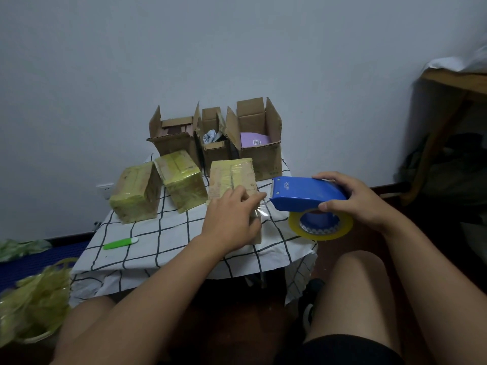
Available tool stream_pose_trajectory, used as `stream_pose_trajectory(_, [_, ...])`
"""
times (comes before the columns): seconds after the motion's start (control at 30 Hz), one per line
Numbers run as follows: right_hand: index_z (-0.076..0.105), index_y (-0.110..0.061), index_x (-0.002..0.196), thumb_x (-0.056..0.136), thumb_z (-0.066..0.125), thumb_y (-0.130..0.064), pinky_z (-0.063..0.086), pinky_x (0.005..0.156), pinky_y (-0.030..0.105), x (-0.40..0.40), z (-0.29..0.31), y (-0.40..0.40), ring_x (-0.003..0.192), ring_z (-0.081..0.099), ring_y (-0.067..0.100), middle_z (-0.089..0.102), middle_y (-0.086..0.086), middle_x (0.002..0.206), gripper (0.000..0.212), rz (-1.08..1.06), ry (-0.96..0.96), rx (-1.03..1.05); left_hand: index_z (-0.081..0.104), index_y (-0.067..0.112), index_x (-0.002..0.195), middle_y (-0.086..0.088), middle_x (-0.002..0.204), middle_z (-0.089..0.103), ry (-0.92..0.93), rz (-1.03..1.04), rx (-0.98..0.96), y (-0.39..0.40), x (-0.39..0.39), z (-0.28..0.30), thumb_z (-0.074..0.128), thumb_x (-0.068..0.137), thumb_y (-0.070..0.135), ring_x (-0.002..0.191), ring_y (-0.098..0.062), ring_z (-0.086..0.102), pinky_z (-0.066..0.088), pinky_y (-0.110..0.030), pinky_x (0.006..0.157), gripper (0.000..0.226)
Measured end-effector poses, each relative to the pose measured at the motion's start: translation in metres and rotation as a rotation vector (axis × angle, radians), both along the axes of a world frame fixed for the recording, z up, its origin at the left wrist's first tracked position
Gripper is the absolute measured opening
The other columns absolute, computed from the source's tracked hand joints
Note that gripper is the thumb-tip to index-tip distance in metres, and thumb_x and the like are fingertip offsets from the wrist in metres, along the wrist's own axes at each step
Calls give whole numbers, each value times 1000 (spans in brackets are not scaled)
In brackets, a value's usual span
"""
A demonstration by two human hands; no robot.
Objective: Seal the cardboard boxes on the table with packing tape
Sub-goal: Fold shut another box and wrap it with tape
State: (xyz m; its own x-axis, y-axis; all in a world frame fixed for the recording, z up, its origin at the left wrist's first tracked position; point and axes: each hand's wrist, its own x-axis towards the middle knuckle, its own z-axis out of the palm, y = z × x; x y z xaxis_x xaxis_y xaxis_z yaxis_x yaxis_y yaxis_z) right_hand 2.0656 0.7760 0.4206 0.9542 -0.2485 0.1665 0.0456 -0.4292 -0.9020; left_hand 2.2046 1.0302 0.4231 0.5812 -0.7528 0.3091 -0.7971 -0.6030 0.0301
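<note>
My right hand [353, 198] grips a blue tape dispenser [305, 192] with a yellowish tape roll [320, 223] under it, held just right of a taped cardboard box [232, 177]. My left hand [232, 217] lies flat on that box's near end, pressing down a clear strip of tape [259, 206] that runs from the dispenser's mouth. Two more tape-wrapped boxes [137, 196] [181, 183] lie to the left. Behind them three open boxes [171, 138] [214, 143] [257, 135] stand with flaps up and contents inside.
The small table carries a white checked cloth [168, 233]; a green pen-like tool [120, 243] lies near its front left. A bag of crumpled yellowish tape [34, 299] sits on the floor at left. My knees are below the table edge. Wooden furniture [448, 106] stands at right.
</note>
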Motion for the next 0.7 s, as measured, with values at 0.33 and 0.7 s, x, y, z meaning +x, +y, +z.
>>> stream_pose_trajectory(0.33, [61,-47,117,77,85,-22,54,74,16,3,5,-6,97,63,4,59,-13,118,52,21,33,-39,50,32,139,2,107,56,-167,-32,-18,8,-1,-14,61,87,35,91,-21,53,29,-31,70,53])
stream_pose_trajectory(0.7, [53,-45,124,81,81,-28,47,74,16,16,39,9,100,58,7,53,-22,116,54,131,184,-421,39,34,148,4,113,54,-139,-38,-5,9,0,-13,52,95,39,95,-19,50,32,-31,71,54])
